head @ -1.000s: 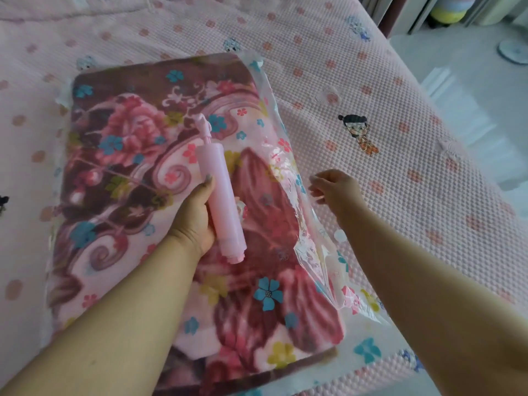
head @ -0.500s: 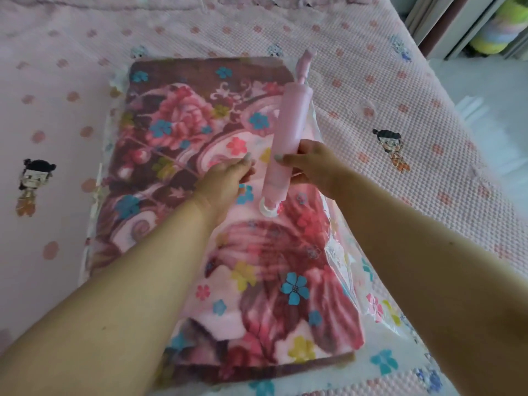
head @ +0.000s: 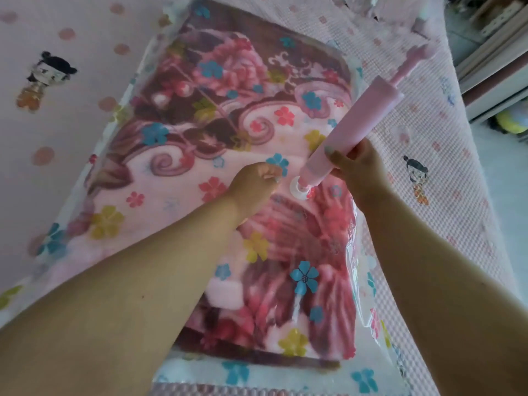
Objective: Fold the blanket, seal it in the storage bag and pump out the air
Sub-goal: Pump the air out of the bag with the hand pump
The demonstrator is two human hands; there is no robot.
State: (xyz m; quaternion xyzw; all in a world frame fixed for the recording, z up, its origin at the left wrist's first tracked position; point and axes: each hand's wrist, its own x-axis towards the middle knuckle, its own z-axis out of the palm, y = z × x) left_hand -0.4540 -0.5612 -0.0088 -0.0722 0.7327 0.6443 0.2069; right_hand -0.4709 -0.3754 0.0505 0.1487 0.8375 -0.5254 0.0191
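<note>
Head | right hand (head: 357,164) grips pump (head: 351,130) (tilted) | left hand (head: 254,184) curled, touching storage bag (head: 360,270)

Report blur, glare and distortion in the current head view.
Head view: soft motion blur over the blanket and left hand; pale glare streaks on the storage bag plastic; daylight washes out the right edge; wide-angle bowing enlarges both forearms; pump in the right hand reads fairly sharp.
</note>
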